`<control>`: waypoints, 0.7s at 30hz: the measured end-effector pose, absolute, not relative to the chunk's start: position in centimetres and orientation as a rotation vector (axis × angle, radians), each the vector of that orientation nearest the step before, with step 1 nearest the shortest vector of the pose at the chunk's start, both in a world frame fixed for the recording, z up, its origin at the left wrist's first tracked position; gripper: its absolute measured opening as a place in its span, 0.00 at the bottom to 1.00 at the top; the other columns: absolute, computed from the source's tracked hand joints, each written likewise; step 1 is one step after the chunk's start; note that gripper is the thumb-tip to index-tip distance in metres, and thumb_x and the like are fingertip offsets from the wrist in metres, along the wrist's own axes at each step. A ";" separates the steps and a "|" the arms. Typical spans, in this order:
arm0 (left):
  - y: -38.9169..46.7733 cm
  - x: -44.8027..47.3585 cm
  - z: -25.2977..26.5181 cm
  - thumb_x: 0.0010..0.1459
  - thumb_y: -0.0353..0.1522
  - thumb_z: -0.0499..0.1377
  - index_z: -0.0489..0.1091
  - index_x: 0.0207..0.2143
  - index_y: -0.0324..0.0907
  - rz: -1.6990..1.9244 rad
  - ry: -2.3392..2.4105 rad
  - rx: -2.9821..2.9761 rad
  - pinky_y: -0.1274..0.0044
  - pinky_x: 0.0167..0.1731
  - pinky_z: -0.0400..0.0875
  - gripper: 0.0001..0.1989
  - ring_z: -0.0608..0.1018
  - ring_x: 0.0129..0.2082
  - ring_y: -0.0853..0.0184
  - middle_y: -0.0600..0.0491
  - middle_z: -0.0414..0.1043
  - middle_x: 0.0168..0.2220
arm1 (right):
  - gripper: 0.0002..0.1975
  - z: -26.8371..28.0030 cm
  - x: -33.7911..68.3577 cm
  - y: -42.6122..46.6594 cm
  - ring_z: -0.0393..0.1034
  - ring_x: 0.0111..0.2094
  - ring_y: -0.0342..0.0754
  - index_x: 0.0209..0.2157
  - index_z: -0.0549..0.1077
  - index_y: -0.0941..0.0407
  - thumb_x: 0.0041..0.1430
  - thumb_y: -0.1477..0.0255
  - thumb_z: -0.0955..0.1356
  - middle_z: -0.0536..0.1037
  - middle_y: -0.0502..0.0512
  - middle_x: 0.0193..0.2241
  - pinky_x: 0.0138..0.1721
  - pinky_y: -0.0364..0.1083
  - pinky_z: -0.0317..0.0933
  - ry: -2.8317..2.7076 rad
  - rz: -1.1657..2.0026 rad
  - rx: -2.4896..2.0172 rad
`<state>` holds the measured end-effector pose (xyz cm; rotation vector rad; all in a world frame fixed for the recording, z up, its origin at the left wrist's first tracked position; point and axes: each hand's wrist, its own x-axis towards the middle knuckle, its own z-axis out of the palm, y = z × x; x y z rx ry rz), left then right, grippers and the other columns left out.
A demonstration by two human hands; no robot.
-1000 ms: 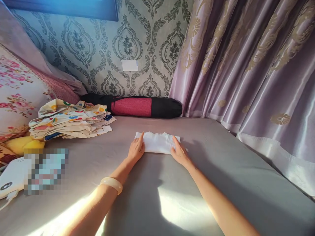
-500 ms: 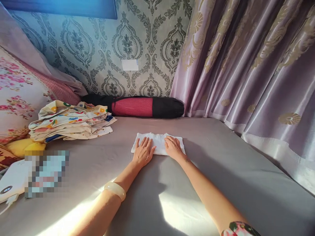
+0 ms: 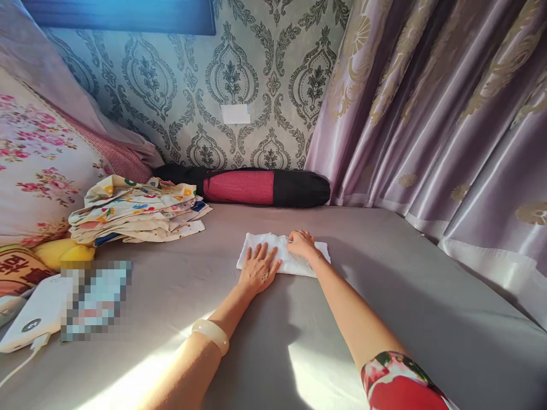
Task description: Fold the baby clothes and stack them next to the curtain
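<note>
A folded white cloth (image 3: pixel 280 259) lies flat on the grey bed sheet in front of me. My left hand (image 3: pixel 259 269) rests on its left half, palm down with the fingers spread. At the cloth's far edge, right of the middle, my right hand (image 3: pixel 301 245) has its fingers bent and closed on the fabric. The fingertips of that hand are partly hidden behind the knuckles. A pale bangle (image 3: pixel 211 335) circles my left forearm.
Rumpled patterned fabric (image 3: pixel 141 208) is heaped at the left. Behind lies a long black and red bag (image 3: pixel 239 187) against the wall. A white power bank (image 3: pixel 36 313) with a cable sits near left. Purple curtains (image 3: pixel 405 114) hang along the right.
My right hand has moved from lying over the cloth's right half to its far edge, fingers now curled there. My left hand stays flat on the cloth. The view has shifted slightly.
</note>
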<state>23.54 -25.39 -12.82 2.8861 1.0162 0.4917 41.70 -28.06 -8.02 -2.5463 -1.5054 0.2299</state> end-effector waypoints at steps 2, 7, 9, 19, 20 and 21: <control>-25.4 23.5 -12.9 0.67 0.47 0.40 0.60 0.63 0.47 0.494 1.032 2.895 0.55 0.61 0.51 0.28 0.60 0.65 0.51 0.43 0.58 0.65 | 0.14 -8.1 41.9 -27.8 0.64 0.54 0.56 0.43 0.75 0.54 0.57 0.72 0.64 0.74 0.59 0.50 0.49 0.51 0.55 -1.499 0.251 -2.553; -25.4 23.5 -12.8 0.68 0.47 0.40 0.60 0.64 0.46 0.520 1.014 2.907 0.55 0.61 0.52 0.28 0.61 0.64 0.49 0.41 0.58 0.65 | 0.11 -7.9 41.8 -27.6 0.66 0.52 0.56 0.39 0.76 0.54 0.56 0.75 0.65 0.76 0.58 0.47 0.48 0.50 0.55 -1.537 0.260 -2.549; -25.4 23.5 -12.9 0.68 0.47 0.40 0.60 0.63 0.47 0.540 1.040 2.910 0.55 0.61 0.52 0.28 0.61 0.64 0.50 0.42 0.59 0.64 | 0.12 -7.8 41.4 -27.9 0.64 0.53 0.56 0.40 0.76 0.55 0.57 0.76 0.64 0.75 0.60 0.48 0.50 0.51 0.53 -1.544 0.199 -2.538; -25.3 23.8 -13.6 0.66 0.49 0.41 0.59 0.64 0.47 0.525 1.179 2.883 0.52 0.60 0.52 0.30 0.60 0.64 0.47 0.41 0.60 0.63 | 0.15 -10.1 39.3 -28.9 0.66 0.49 0.55 0.46 0.71 0.58 0.62 0.80 0.58 0.75 0.64 0.46 0.47 0.49 0.56 -1.383 -0.172 -2.477; -25.3 23.8 -13.5 0.66 0.49 0.41 0.59 0.64 0.46 0.520 1.178 2.888 0.52 0.59 0.52 0.30 0.60 0.64 0.46 0.40 0.60 0.63 | 0.15 -10.2 39.3 -28.9 0.67 0.49 0.54 0.46 0.71 0.58 0.63 0.79 0.58 0.75 0.63 0.46 0.48 0.48 0.56 -1.369 -0.146 -2.476; -25.4 23.7 -13.5 0.66 0.49 0.41 0.59 0.64 0.46 0.513 1.176 2.893 0.52 0.59 0.52 0.30 0.60 0.64 0.46 0.40 0.60 0.63 | 0.15 -10.2 39.4 -29.0 0.67 0.49 0.54 0.47 0.71 0.58 0.64 0.79 0.58 0.75 0.63 0.46 0.48 0.48 0.56 -1.366 -0.123 -2.474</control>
